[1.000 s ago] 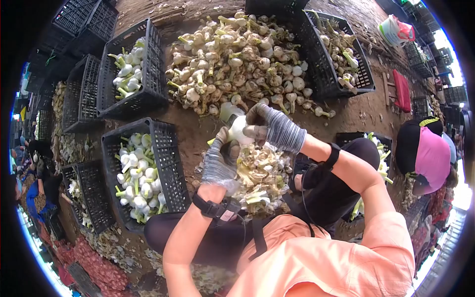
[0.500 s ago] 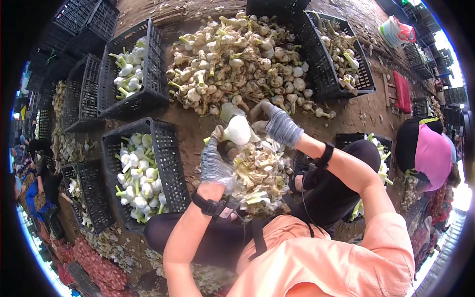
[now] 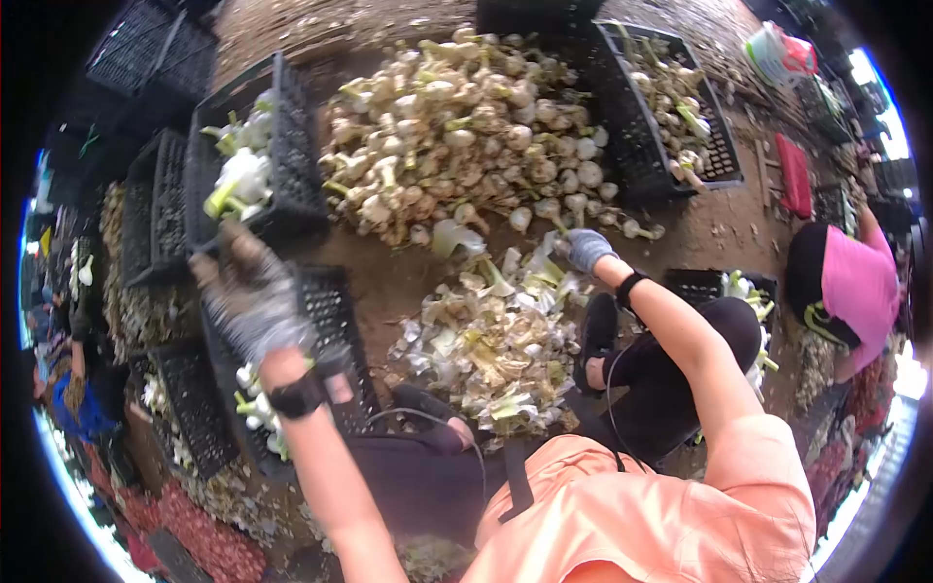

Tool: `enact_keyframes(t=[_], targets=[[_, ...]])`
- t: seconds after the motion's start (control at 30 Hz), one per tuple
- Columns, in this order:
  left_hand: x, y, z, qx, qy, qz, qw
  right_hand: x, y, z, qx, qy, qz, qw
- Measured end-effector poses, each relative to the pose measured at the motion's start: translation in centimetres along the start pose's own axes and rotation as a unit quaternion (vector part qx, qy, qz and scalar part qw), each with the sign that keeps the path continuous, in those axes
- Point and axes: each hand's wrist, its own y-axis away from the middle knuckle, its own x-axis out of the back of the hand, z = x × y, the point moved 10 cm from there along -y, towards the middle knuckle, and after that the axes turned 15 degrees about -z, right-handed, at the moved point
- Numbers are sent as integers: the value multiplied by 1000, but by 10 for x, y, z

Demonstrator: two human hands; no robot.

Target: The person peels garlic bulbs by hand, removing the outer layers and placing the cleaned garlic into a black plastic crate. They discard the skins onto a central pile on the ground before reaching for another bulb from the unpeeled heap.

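Note:
My left hand, in a dirty grey glove, is spread with its fingers apart over the near left crate. Just beyond its fingertips a white garlic bulb with a green stem shows at the upper left crate, apart from the hand. My right hand, also gloved, is closed around the stem of a garlic bulb at the lower edge of the large heap of unpeeled garlic. Between my legs lies a pile of peeled husks.
A crate of garlic stands right of the heap. Another crate is beside my right knee. A person in pink is at the right, and a person in blue at the left. A red object lies at the upper right.
My left hand has moved left from the husk pile to the crates and opened, and the white bulb has left it. My right hand has moved down slightly and taken a stem at the heap.

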Motion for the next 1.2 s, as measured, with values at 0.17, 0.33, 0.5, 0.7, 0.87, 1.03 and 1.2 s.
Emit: enact_keyframes(t=[0.17, 0.33, 0.5, 0.7, 0.87, 1.03, 1.2], targets=[[-1, 11, -42, 50, -89, 23, 994, 78, 0, 74, -142, -50, 265, 952], [15, 41, -105, 156, -181, 113, 964, 101, -42, 138, -239, -196, 280, 909], [58, 79, -142, 244, -286, 236, 896, 75, -105, 171, -175, -269, 222, 921], [97, 121, -191, 283, -250, 199, 904, 72, -14, 9, 67, -319, 227, 918], [83, 124, -213, 330, -290, 154, 885, 71, 137, -176, 280, -165, 241, 915], [38, 114, -192, 236, -322, 74, 914, 59, 150, -191, 366, -486, 33, 793], [2, 113, -189, 222, -538, -62, 810, 67, 149, -194, 290, -504, -86, 809]])
